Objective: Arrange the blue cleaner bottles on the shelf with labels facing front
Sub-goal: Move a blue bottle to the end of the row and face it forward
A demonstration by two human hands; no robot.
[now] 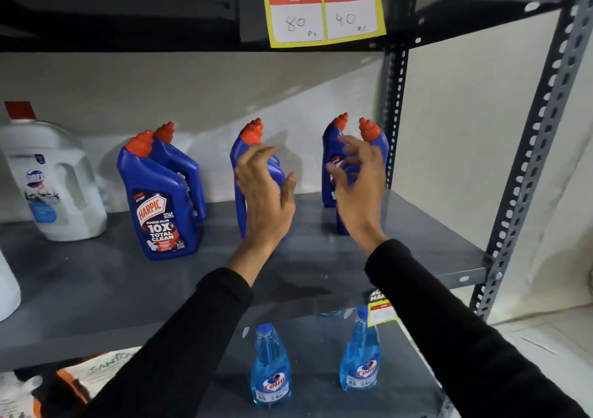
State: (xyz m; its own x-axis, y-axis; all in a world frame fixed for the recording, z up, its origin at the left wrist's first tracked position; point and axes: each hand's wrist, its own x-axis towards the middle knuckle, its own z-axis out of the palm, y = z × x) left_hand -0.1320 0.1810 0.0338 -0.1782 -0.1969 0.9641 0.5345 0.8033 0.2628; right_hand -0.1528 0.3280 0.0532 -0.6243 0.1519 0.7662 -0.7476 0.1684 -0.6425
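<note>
Blue cleaner bottles with orange caps stand in three pairs on the grey shelf [96,289]. The left front bottle [157,199] shows its Harpic label to the front, with a second bottle [183,164] behind it. My left hand [266,199] hovers with spread fingers just in front of the middle pair [248,148], hiding most of it. My right hand [359,186], fingers curled apart, is in front of the right pair [333,138]; part of a label shows past its fingers. Neither hand clearly grips a bottle.
A large white jug [54,180] with a red cap stands at the shelf's left. A slotted metal upright [539,148] bounds the right side. A yellow price tag [324,10] hangs from the shelf above. Two light-blue spray bottles [271,366] [359,353] stand on the lower shelf.
</note>
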